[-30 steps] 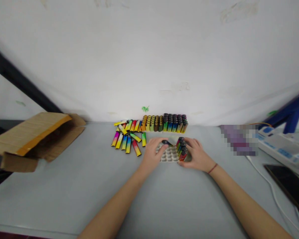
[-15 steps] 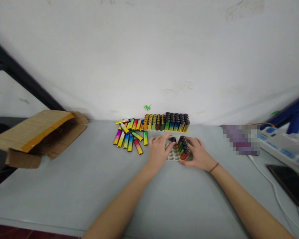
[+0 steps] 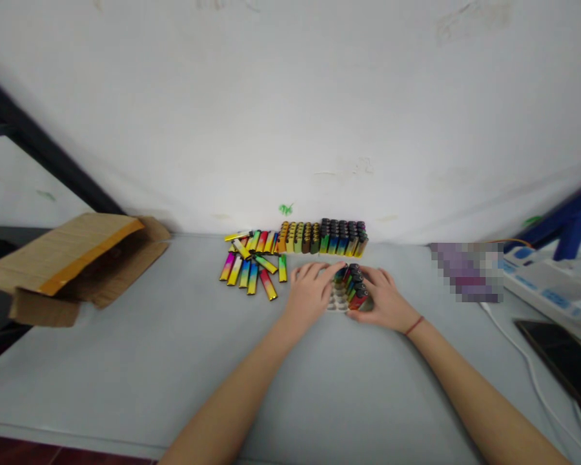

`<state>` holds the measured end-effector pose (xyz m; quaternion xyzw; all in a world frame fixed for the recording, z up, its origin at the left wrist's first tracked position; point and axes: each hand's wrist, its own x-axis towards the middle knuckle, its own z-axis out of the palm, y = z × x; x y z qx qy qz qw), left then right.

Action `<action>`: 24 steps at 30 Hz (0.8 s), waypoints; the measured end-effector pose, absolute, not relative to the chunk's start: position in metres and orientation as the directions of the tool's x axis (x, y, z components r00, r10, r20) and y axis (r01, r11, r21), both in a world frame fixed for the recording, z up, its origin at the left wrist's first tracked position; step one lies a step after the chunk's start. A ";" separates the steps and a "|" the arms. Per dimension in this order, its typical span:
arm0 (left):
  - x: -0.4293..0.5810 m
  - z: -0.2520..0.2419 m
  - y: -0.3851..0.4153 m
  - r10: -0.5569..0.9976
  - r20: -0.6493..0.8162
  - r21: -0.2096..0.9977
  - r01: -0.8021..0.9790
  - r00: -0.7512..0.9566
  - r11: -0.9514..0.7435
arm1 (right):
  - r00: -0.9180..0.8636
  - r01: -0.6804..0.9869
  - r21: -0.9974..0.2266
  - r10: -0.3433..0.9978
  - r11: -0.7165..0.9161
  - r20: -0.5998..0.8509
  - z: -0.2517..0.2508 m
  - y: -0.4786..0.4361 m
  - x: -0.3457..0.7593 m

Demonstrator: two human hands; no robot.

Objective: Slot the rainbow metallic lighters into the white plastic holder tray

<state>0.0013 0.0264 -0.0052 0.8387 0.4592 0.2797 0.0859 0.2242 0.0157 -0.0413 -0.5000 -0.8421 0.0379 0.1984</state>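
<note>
A small white socket tray [image 3: 337, 303] lies on the grey table, with one row of colourful black-topped lighters [image 3: 356, 284] standing along its right side. My left hand [image 3: 310, 290] reaches over the tray from the left, its fingertips closed on a lighter [image 3: 339, 275] standing in a socket beside that row. My right hand [image 3: 385, 298] cups the tray's right edge, fingers curled against the standing lighters. Loose rainbow lighters [image 3: 252, 268] lie just left of my left hand.
A packed block of upright lighters [image 3: 322, 237] stands against the wall behind the tray. An open cardboard box [image 3: 72, 258] lies at the left. At the right are a blurred purple item [image 3: 465, 271], a white power strip [image 3: 547, 287], a cable [image 3: 537, 381] and a dark phone [image 3: 561, 361].
My left hand carried a lighter from lying over the tray's middle to upright beside the right-hand row and lowered it into a socket. The right hand stayed on the tray.
</note>
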 end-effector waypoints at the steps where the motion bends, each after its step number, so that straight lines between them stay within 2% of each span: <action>1: 0.000 -0.005 0.027 0.814 0.391 0.390 0.723 0.430 -0.570 | -0.422 0.828 -0.261 0.858 0.496 0.293 -0.042 0.016 0.224; 4: -0.005 -0.005 0.029 0.842 0.396 0.376 0.771 0.367 -0.514 | -0.423 0.828 -0.262 0.859 0.496 0.290 -0.042 0.016 0.225; 7: -0.017 -0.005 0.036 0.913 0.384 0.350 0.893 0.138 -0.282 | -0.427 0.823 -0.269 0.857 0.501 0.290 -0.041 0.016 0.225; 9: -0.029 -0.005 0.041 0.926 0.377 0.276 0.951 0.027 -0.140 | -0.430 0.820 -0.272 0.855 0.504 0.290 -0.040 0.016 0.225; 12: -0.045 -0.007 0.046 0.933 0.359 0.184 0.981 -0.006 -0.064 | -0.431 0.819 -0.271 0.855 0.505 0.289 -0.039 0.016 0.224; 15: -0.049 -0.007 0.046 0.940 0.337 0.174 0.979 0.044 -0.108 | -0.429 0.824 -0.265 0.857 0.501 0.287 -0.039 0.015 0.224; 20: -0.044 -0.007 0.046 0.945 0.320 0.214 0.967 0.062 -0.136 | -0.425 0.830 -0.258 0.860 0.495 0.283 -0.039 0.014 0.224; 22: -0.045 -0.008 0.048 0.941 0.339 0.290 0.949 0.021 -0.126 | -0.427 0.827 -0.259 0.857 0.499 0.287 -0.040 0.014 0.225; 24: -0.047 -0.009 0.051 0.928 0.372 0.422 0.895 -0.026 -0.144 | -0.429 0.824 -0.262 0.855 0.503 0.292 -0.040 0.015 0.225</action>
